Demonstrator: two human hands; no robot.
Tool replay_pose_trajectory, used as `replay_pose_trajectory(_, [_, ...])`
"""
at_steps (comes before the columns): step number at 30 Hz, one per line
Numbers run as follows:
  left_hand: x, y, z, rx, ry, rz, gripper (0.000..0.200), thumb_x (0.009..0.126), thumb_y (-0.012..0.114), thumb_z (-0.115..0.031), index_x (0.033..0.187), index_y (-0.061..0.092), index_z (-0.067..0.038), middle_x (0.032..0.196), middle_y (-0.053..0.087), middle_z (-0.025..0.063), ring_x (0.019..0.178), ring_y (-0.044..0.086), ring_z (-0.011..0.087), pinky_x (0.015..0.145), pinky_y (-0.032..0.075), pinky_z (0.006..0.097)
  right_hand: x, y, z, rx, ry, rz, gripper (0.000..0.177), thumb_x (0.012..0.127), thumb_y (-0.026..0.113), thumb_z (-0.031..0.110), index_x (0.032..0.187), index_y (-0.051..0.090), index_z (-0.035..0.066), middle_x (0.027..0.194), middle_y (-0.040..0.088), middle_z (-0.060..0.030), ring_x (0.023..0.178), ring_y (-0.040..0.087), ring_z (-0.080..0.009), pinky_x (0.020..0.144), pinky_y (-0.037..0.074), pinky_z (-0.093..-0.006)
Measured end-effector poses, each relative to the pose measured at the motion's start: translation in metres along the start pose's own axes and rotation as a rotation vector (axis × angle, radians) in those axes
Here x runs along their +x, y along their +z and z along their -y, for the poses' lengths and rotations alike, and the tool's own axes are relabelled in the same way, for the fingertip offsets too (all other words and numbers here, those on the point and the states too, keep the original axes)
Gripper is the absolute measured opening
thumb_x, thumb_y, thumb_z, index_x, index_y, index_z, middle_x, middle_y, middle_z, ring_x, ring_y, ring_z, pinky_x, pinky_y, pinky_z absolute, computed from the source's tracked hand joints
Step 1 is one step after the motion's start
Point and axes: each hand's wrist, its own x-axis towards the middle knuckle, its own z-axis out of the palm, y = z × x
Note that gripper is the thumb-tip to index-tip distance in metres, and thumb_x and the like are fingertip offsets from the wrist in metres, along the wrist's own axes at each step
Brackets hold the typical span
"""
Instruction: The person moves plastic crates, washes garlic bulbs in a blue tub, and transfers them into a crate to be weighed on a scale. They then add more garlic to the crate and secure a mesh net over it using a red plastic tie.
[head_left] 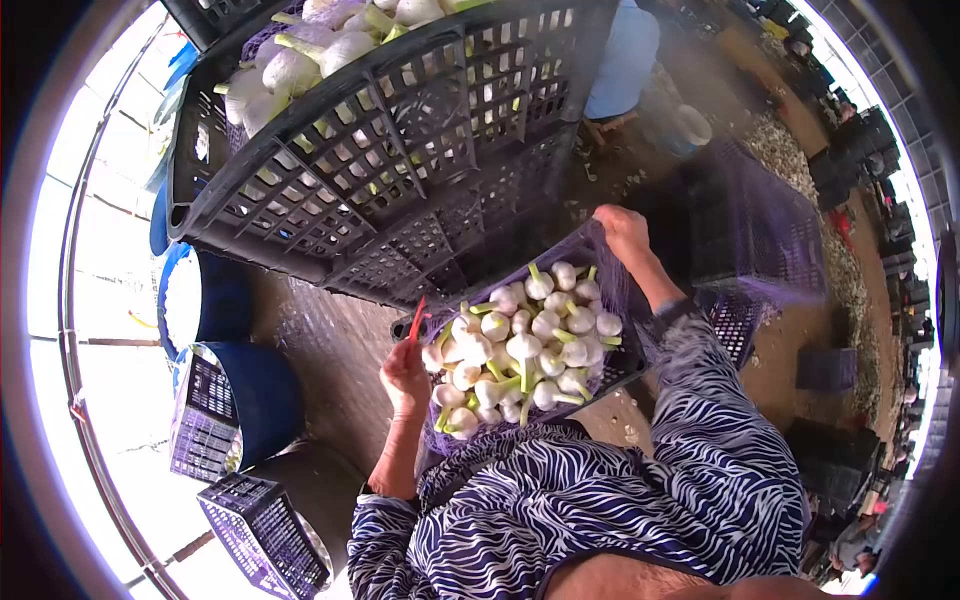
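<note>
White garlic bulbs (523, 346) with short green stems fill a crate lined with purple netting (612, 285), right before my body. My left hand (405, 378) is closed round a thin red strip or tool (417, 322) at the left edge of this crate. At the far right corner my right hand (622, 228) grips the edge of the purple netting, its fingers wrapped round it. A large black crate (400, 150) with more garlic (292, 72) stands beyond, raised above the netted one.
Blue barrels (265, 375) and a dark barrel (325, 480) stand at the left, with purple crates (270, 530) by them. On the right are a netting-covered crate (765, 220), a white bucket (690, 125) and scattered peelings. A blue-clothed shape (625, 60) is behind the raised crate.
</note>
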Motion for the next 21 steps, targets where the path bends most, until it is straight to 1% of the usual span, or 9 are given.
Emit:
replay_pose_trajectory(3, [-0.011, -0.022, -0.002, -0.002, -0.026, -0.053, 0.012, 0.085, 0.058, -0.012, 0.078, 0.061, -0.002, 0.058, 0.048, -0.0038, 0.055, 0.041, 0.0043, 0.049, 0.036, 0.0225, -0.021, -0.029, 0.061, 0.149, -0.181, -0.052, 0.011, 0.070, 0.051, 0.000, 0.074, 0.058, 0.008, 0.069, 0.058, -0.0099, 0.063, 0.058, -0.0289, 0.053, 0.047, -0.0367])
replay_pose_trajectory(8, [-0.024, -0.047, 0.012, 0.068, -0.056, -0.071, 0.016, 0.085, 0.055, -0.013, 0.073, 0.059, -0.003, 0.054, 0.046, -0.0039, 0.050, 0.041, 0.0046, 0.046, 0.034, 0.0221, -0.108, -0.030, 0.131, 0.196, -0.405, 0.302, 0.015, 0.064, 0.056, 0.002, 0.077, 0.056, 0.010, 0.063, 0.049, -0.0036, 0.062, 0.057, -0.0227, 0.051, 0.047, -0.0351])
replay_pose_trajectory(11, [-0.022, -0.048, 0.026, 0.088, -0.093, -0.060, 0.015, 0.085, 0.055, -0.012, 0.074, 0.059, -0.003, 0.054, 0.047, -0.0037, 0.049, 0.041, 0.0043, 0.046, 0.033, 0.0221, -0.132, -0.034, 0.120, 0.220, -0.271, 0.351, 0.014, 0.066, 0.059, 0.001, 0.079, 0.060, 0.006, 0.068, 0.057, -0.0074, 0.059, 0.059, -0.0211, 0.054, 0.049, -0.0332])
replay_pose_trajectory(13, [-0.019, -0.050, 0.030, 0.084, -0.158, -0.048, 0.014, 0.084, 0.056, -0.012, 0.074, 0.059, -0.003, 0.054, 0.046, -0.0046, 0.049, 0.039, 0.0038, 0.045, 0.032, 0.0221, -0.121, -0.047, 0.105, 0.257, -0.067, 0.073, 0.017, 0.069, 0.058, 0.000, 0.085, 0.063, 0.005, 0.067, 0.060, -0.0072, 0.058, 0.059, -0.0168, 0.055, 0.049, -0.0303])
replay_pose_trajectory(15, [-0.017, -0.052, 0.020, 0.051, -0.143, 0.010, 0.010, 0.083, 0.058, -0.011, 0.079, 0.060, -0.003, 0.057, 0.040, -0.0082, 0.051, 0.034, 0.0033, 0.045, 0.029, 0.0218, -0.107, -0.050, 0.074, 0.804, 0.521, 0.032, 0.015, 0.078, 0.052, -0.001, 0.088, 0.063, 0.003, 0.065, 0.058, 0.0013, 0.057, 0.051, -0.0044, 0.052, 0.043, -0.0202])
replay_pose_trajectory(16, [-0.016, -0.052, 0.009, -0.003, -0.230, 0.065, 0.010, 0.080, 0.061, -0.012, 0.085, 0.062, -0.003, 0.055, 0.040, -0.0069, 0.050, 0.034, 0.0038, 0.045, 0.029, 0.0220, -0.089, -0.065, 0.072, 0.778, 0.579, 0.060, 0.014, 0.082, 0.052, 0.001, 0.091, 0.062, 0.003, 0.067, 0.056, 0.0035, 0.057, 0.049, -0.0038, 0.052, 0.041, -0.0182])
replay_pose_trajectory(17, [-0.013, -0.056, 0.005, 0.254, -0.160, 0.162, 0.018, 0.075, 0.065, -0.014, 0.091, 0.063, -0.005, 0.053, 0.041, -0.0049, 0.049, 0.036, 0.0051, 0.045, 0.031, 0.0231, -0.078, -0.066, 0.072, 0.452, 0.342, -0.130, 0.016, 0.080, 0.054, -0.001, 0.092, 0.061, 0.005, 0.078, 0.057, -0.0081, 0.066, 0.055, -0.0149, 0.057, 0.045, -0.0241])
replay_pose_trajectory(19, [-0.010, -0.053, 0.013, 0.346, -0.116, 0.159, 0.020, 0.072, 0.067, -0.021, 0.084, 0.065, -0.005, 0.051, 0.048, 0.0013, 0.048, 0.043, 0.0085, 0.047, 0.038, 0.0271, -0.046, -0.106, 0.130, 0.108, -0.015, -0.346, 0.027, 0.071, 0.059, -0.003, 0.096, 0.060, 0.007, 0.089, 0.055, -0.0119, 0.078, 0.056, -0.0212, 0.062, 0.047, -0.0292])
replay_pose_trajectory(21, [-0.003, -0.045, 0.000, 0.432, -0.063, 0.099, 0.021, 0.076, 0.064, -0.025, 0.077, 0.065, -0.003, 0.052, 0.051, 0.0070, 0.049, 0.048, 0.0108, 0.049, 0.040, 0.0309, -0.051, -0.102, 0.161, 0.286, -0.227, -0.247, 0.028, 0.070, 0.060, -0.001, 0.096, 0.059, 0.008, 0.086, 0.056, -0.0095, 0.076, 0.058, -0.0215, 0.060, 0.048, -0.0308])
